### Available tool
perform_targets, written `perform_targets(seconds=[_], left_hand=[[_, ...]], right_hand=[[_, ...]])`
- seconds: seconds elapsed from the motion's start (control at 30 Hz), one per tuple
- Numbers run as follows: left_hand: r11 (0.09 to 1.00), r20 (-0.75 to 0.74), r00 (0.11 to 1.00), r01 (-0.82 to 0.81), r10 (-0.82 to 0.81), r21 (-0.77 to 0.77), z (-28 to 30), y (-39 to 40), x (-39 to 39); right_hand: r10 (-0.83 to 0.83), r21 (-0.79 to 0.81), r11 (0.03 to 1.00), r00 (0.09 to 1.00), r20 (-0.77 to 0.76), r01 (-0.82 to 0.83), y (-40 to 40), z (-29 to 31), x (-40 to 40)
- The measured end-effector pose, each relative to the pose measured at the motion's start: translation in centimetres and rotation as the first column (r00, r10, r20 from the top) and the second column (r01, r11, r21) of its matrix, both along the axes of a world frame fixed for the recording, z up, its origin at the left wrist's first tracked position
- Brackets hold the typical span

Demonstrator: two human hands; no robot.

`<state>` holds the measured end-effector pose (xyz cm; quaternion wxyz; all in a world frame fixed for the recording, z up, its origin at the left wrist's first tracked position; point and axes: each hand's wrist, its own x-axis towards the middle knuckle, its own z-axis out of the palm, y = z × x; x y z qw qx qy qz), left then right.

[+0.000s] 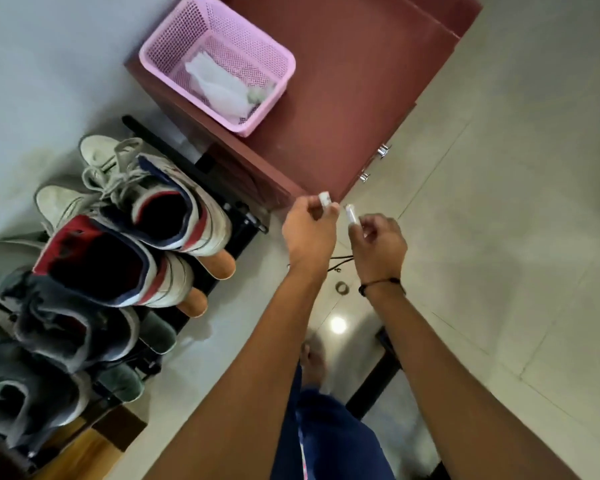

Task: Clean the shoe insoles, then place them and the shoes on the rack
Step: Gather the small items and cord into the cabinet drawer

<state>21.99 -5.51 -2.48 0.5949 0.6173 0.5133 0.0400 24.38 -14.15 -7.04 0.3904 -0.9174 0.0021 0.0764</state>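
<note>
My left hand pinches a small white cap-like piece, and my right hand pinches a small clear tube-like piece; both grips are narrow, closed on these bits. What the pieces are I cannot tell. They hover just off the near corner of the dark red wooden desk, which carries a pink plastic mesh basket with a white crumpled bag inside. Left of the desk, the white, navy and red high-top sneakers already sit on the black metal rack, with tan foam insoles poking out beneath them. I judge I should bring the two pieces together squarely, keeping my fingertips clear of the joint.
</note>
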Motion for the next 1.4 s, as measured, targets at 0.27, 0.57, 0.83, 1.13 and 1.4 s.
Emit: perform_targets(seconds=[0.27,0.57,0.83,1.13,1.4], left_hand=[[0.945,-0.222,0.953,0.251,-0.205,0.209,-2.7,5.7,9.6],[0.940,-0.309,0.933,0.261,-0.187,0.219,-6.2,8.8,13.1],[0.783,-0.530,0.672,0.621,-0.518,0.021,-37.7,-1.7,-4.9],[0.922,-0.391,0.885,0.343,-0.252,0.182,-7.2,8.7,14.0],[0.913,-0.474,0.859,0.335,-0.194,0.234,-5.1,8.1,12.2]], right_hand=[[0.253,-0.185,0.948,0.966,-0.050,-0.258,4.8,-1.8,11.4],[0.345,-0.308,0.882,0.934,-0.092,-0.356,9.0,-4.7,15.6],[0.409,-0.397,0.825,0.910,-0.073,-0.403,8.6,-4.4,15.0],[0.420,-0.371,0.822,0.900,-0.115,-0.431,8.7,-3.9,15.2],[0.418,-0.354,0.827,0.899,-0.132,-0.437,8.5,-3.2,14.9]])
